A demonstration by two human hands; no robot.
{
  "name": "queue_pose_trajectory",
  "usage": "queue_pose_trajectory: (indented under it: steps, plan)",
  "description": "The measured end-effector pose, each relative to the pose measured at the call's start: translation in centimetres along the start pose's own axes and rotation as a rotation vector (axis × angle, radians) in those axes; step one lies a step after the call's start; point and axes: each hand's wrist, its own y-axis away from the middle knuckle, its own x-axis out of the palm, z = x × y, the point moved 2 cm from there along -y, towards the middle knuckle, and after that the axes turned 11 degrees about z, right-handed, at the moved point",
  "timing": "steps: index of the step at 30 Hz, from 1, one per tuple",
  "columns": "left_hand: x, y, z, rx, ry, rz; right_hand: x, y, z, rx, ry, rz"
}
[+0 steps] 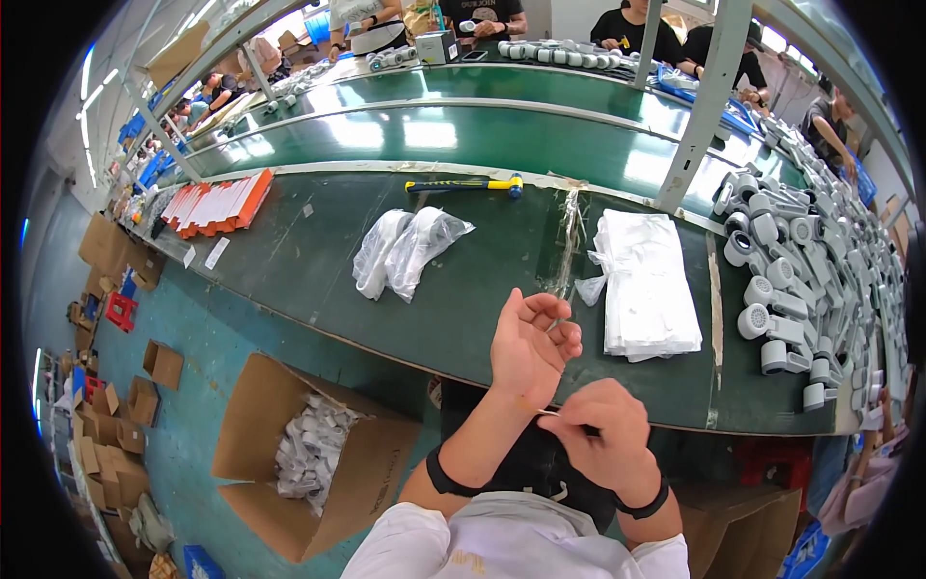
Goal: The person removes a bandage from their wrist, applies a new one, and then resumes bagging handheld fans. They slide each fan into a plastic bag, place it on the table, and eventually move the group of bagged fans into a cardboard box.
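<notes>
My left hand is raised over the table's near edge, palm turned up. Its fingers are loosely curled and apart, with nothing in them. Just below, my right hand pinches a thin, pale, stick-like thing beside the left wrist; its exact kind is too small to tell. A small orange mark shows on that wrist. Nearest to my hands on the green tabletop lies a stack of flat white plastic bags, with a twisted clear piece at its left side. Two white parts in clear bags lie farther left.
A yellow-and-blue hammer lies along the table's far edge. Orange-and-white boxes stand at the left end. Grey-white handheld devices are heaped on the right. A cardboard box of bagged parts sits on the floor. Other people work beyond the green conveyor.
</notes>
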Motion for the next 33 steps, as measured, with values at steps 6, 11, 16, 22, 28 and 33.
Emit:
queue_pose_trajectory:
  steps: [6, 11, 16, 22, 28, 33]
  plan:
    - [-0.7, -0.1, 0.3, -0.074, 0.073, -0.07, -1.1, 1.6, -1.0, 0.285, -0.251, -0.053]
    - [-0.9, -0.3, 1.0, -0.116, 0.086, -0.088, 0.0, 0.7, -0.4, 0.303, -0.308, 0.027]
    - [-0.3, -0.1, 1.6, -0.12, 0.047, -0.063, 1.6, 0.1, -1.0, 0.236, -0.057, 0.113]
    - [-0.7, 0.0, 1.6, -0.094, -0.003, -0.106, 1.9, 0.3, -1.0, 0.271, 0.006, 0.074]
    - [-1.2, 0.0, 0.8, -0.123, 0.303, -0.018, -0.1, 1.7, -0.1, 0.219, -0.166, 0.034]
    - [-1.9, 0.1, 0.3, 0.047, 0.367, -0.047, -1.1, 5.0, -1.5, 0.38, -0.293, -0.163]
